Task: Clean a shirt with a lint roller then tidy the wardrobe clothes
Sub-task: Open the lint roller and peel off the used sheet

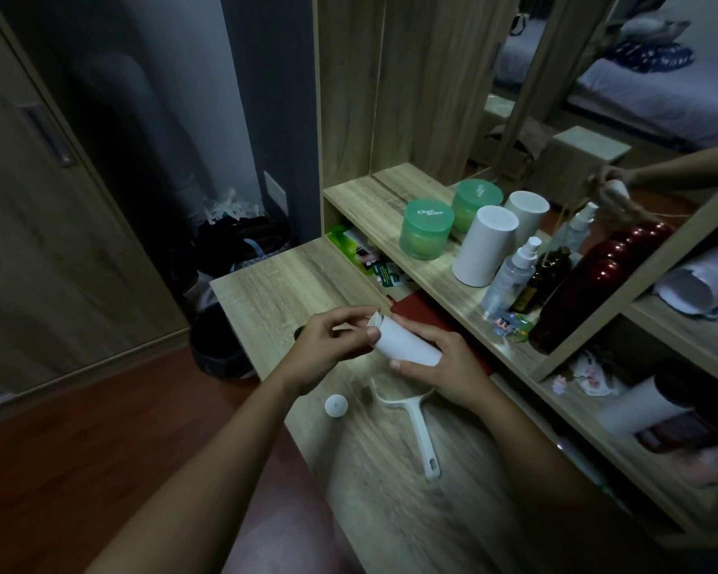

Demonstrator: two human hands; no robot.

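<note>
We hold white roll [405, 345]: right hand [444, 366] wraps body, left hand [328, 345] pinches end. Handle [419, 432], cap [335, 406] lie on table [274, 292]. Roller unassembled; shirt, wardrobe untouched, we judge.

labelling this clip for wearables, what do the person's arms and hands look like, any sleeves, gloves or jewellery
Both arms are bare from the bottom edge of the picture to the wrist: no sleeves show. The left hand and right hand are bare too, with no gloves. No watch, bracelet or ring is visible on either, though the light is dim. The fingernails look short and unpainted.
</note>
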